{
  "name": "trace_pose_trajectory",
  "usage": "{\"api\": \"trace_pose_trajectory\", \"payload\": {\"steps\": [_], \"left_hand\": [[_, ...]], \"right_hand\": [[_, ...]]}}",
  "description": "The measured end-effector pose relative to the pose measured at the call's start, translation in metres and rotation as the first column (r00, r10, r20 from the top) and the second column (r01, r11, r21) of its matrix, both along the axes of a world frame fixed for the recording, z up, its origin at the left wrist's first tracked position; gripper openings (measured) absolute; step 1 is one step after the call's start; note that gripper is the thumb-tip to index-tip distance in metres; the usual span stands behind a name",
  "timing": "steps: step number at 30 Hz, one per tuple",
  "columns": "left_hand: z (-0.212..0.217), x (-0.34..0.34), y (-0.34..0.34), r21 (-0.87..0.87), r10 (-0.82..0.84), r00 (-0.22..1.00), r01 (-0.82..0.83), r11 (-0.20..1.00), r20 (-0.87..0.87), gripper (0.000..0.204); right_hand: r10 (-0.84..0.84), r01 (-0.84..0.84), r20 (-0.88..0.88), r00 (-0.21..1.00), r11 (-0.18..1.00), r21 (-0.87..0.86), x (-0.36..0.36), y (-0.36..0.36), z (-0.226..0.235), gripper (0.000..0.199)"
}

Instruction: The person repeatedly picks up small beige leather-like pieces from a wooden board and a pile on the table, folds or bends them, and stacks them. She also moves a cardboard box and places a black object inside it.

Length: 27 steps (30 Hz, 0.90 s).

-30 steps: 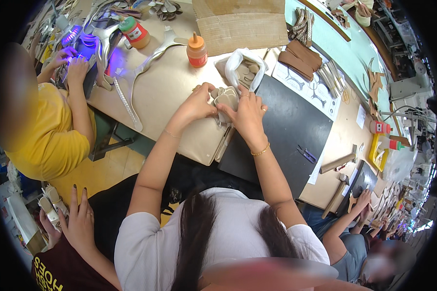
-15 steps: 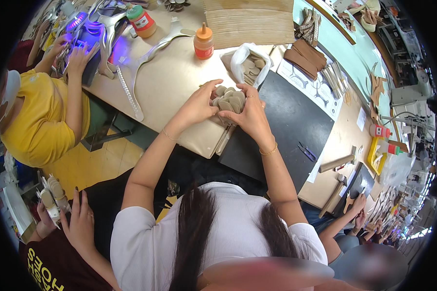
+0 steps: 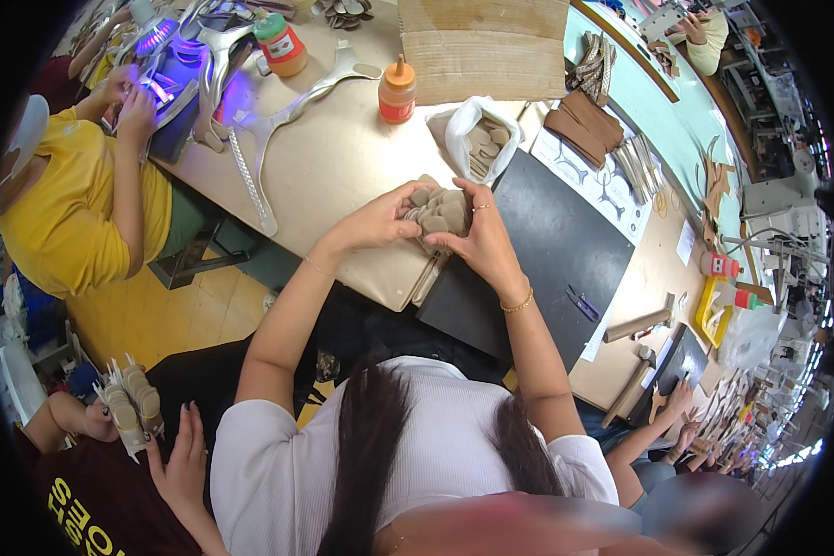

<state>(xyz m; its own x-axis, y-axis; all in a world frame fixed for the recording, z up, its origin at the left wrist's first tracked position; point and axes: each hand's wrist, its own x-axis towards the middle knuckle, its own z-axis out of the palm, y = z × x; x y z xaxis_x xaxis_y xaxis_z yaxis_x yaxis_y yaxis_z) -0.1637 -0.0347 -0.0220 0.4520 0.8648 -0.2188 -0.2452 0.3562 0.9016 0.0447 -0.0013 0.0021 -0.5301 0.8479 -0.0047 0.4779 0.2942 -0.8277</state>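
Head view:

- I see the left hand (image 3: pixel 380 221) curled around the near-left side of a stack of tan cut-out pieces (image 3: pixel 438 211), its fingers pressed onto the pieces from that side.
- The right hand (image 3: pixel 480 243) closes on the same stack from the right, thumb and fingers pinching its edge. A ring shows on one finger and a thin bracelet (image 3: pixel 519 302) sits at the wrist.
- The stack lies between the two hands, held just above the workbench (image 3: pixel 343 167), over the seam where a tan sheet (image 3: pixel 394 273) meets a black mat (image 3: pixel 556 250).
- I cannot tell whether the lowest pieces touch the sheet; the hands hide the underside.
- Just beyond the hands stands a white plastic bag (image 3: pixel 463 139) holding more tan pieces, open at the top.
- An orange glue bottle (image 3: pixel 398 91) stands left of the bag, near it but apart. A second bottle with a green cap (image 3: pixel 281 42) stands further left.
- A small pair of snips (image 3: pixel 582 302) lies on the black mat, well to the right of the right hand.
- A person in a yellow shirt (image 3: pixel 60 213) works at the far-left end of the bench under violet light (image 3: pixel 157 42).
- At lower left, another person's hand (image 3: pixel 183 463) rests beside a bundle of tan pieces (image 3: pixel 132 400).
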Motion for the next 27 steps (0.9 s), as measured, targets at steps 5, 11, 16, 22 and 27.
{"api": "trace_pose_trajectory", "payload": {"steps": [5, 11, 16, 22, 27], "left_hand": [[0.002, 0.002, 0.002, -0.046, -0.002, 1.0, 0.002, 0.999, 0.008, 0.072], [-0.006, -0.004, -0.004, 0.021, 0.089, 0.988, -0.087, 0.996, -0.125, 0.066], [-0.005, -0.005, -0.008, -0.075, 0.133, 0.99, -0.137, 0.988, -0.048, 0.057], [-0.002, -0.002, -0.02, -0.164, 0.42, 0.905, -0.425, 0.89, -0.063, 0.044], [0.0, 0.032, -0.034, -0.106, 0.647, 0.756, -0.639, 0.762, 0.098, 0.037]], "right_hand": [[0.07, -0.067, -0.049, 0.996, 0.996, 0.057, -0.005, 0.004, 0.003, 0.078], [0.074, -0.089, -0.076, 0.994, 0.97, -0.225, -0.002, 0.008, 0.003, 0.071], [-0.048, -0.055, -0.295, 0.954, 0.942, -0.331, 0.0, 0.005, -0.011, 0.056], [-0.486, -0.05, -0.618, 0.618, 0.76, -0.648, 0.019, 0.005, 0.007, 0.056], [-0.685, -0.145, -0.624, 0.375, 0.622, -0.769, -0.018, -0.031, 0.015, 0.054]]}}
